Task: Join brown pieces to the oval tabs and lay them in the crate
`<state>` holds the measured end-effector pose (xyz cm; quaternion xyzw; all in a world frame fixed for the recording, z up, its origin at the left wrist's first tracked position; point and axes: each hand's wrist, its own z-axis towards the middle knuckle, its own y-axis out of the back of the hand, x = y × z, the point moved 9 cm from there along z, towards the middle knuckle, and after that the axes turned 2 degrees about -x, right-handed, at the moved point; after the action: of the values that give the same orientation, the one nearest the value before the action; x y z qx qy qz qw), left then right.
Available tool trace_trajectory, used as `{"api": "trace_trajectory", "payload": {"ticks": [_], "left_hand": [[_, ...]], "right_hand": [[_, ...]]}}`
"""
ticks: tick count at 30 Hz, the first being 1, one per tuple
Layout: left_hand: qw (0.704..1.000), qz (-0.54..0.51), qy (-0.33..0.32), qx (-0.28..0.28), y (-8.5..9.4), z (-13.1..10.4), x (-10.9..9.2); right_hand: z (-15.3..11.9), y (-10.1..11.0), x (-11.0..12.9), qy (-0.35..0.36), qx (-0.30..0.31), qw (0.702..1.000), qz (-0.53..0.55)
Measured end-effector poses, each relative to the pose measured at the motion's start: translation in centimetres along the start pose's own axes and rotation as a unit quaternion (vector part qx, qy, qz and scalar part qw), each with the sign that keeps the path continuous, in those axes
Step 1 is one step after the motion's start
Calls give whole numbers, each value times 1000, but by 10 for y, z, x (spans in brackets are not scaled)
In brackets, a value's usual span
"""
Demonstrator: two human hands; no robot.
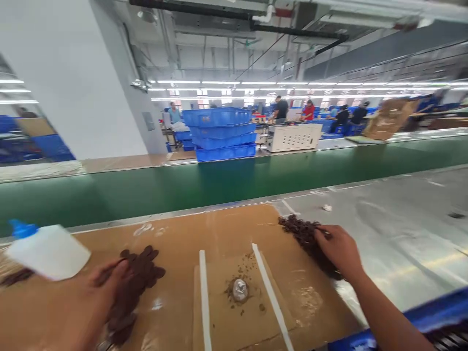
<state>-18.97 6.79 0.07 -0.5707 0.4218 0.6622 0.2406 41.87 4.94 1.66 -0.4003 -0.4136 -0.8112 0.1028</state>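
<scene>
My left hand (pixel 106 287) is at a pile of flat dark brown discs (pixel 144 273) on the left of the brown board, thumb and fingers closed at its edge, seemingly on a disc. My right hand (pixel 340 251) reaches into a heap of small, dark brown, curly-looking pieces (pixel 302 234) at the board's right edge. Its fingertips are pinched together; what they hold is too small to make out. Between the hands, a shiny metal knob-like fixture (pixel 240 290) stands on a cardboard sheet (pixel 223 326), with brown crumbs around it. White strips (pixel 204 302) flank it.
A white bottle with a blue cap (pixel 51 251) leans at the left. Beyond the brown board (pixel 175 243) runs a green conveyor belt (pixel 146 187). Stacked blue crates (pixel 223 131) and a white machine (pixel 294 137) stand behind it. A blue bin (pixel 435 312) is at lower right; people work far back.
</scene>
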Motion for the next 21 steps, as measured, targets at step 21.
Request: {"api": "trace_trajectory", "payload": {"ticks": [21], "left_hand": [[907, -256, 125, 311, -190, -40, -19]], "right_hand": [[-42, -169, 155, -23, 387, 807, 447]]}}
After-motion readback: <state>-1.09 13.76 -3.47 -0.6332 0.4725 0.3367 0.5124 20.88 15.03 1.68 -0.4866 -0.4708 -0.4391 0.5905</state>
